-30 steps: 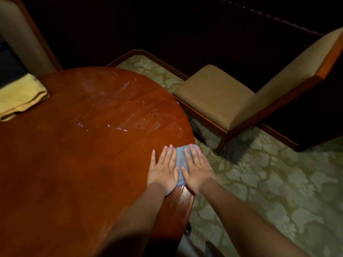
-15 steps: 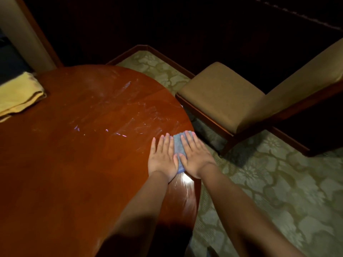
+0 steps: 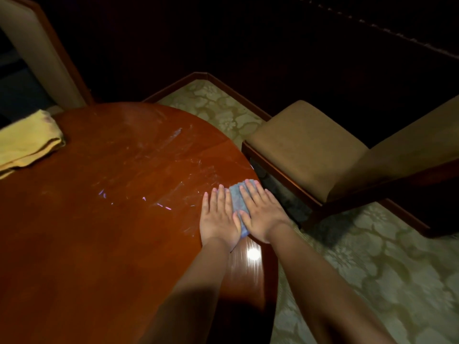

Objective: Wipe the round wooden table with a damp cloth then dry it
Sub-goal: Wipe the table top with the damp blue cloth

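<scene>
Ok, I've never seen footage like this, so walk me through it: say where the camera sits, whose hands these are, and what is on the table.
The single view comes from a camera worn on a person's head, looking forward and down, so the two arms reaching in are that person's own. There is no robot. The left hand and right hand lie flat, side by side, pressing a blue cloth onto the round wooden table near its right edge. Streaks glint on the wood beyond the fingers. A folded yellow cloth lies at the far left of the table. A padded chair stands on patterned carpet to the right.
</scene>
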Demonstrator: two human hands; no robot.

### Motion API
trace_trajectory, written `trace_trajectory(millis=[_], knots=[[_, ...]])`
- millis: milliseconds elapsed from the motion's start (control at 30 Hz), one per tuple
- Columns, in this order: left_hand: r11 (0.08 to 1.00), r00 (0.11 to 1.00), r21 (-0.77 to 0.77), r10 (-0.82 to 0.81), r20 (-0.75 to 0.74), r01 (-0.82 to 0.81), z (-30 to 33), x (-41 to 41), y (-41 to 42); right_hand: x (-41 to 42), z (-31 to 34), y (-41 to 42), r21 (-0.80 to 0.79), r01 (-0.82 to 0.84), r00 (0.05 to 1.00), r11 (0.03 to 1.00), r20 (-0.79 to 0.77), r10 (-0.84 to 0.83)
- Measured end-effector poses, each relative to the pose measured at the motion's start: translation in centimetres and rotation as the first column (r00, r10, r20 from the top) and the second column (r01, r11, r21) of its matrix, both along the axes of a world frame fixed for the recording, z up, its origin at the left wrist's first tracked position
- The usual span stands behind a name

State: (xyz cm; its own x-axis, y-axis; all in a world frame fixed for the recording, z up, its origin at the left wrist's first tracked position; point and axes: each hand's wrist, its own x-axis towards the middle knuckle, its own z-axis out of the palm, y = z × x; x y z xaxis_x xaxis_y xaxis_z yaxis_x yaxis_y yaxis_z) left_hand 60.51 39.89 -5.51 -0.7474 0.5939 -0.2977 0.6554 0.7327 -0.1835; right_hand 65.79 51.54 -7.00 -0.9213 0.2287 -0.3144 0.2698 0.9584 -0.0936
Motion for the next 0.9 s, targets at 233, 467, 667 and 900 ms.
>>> trace_trajectory(millis=[233,467,667,900], knots=[[0.996,0.996,0.021,0.088,-0.013,-0.087,-0.5,-2.7,2.2,-3.5,-0.3,1.8,-0.002,0.013,1.000,1.000,-0.021,-0.013],[1.000,1.000,0.019,-0.006,0.013,0.006,0.2,-1.7,1.2,-0.2,-0.3,-1.6,-0.041,0.254,0.966,0.966,-0.033,-0.255],[0.999,0.999,0.050,0.009,0.047,-0.011,-0.2,-2.3,1.3,-1.4,-0.7,-0.3,-0.149,0.234,0.968,0.961,-0.055,-0.245],[0.992,0.995,0.080,0.094,0.023,-0.096,-1.0,-6.4,3.9,-6.7,-0.8,3.0,-0.216,0.163,0.977,0.963,-0.102,-0.188]])
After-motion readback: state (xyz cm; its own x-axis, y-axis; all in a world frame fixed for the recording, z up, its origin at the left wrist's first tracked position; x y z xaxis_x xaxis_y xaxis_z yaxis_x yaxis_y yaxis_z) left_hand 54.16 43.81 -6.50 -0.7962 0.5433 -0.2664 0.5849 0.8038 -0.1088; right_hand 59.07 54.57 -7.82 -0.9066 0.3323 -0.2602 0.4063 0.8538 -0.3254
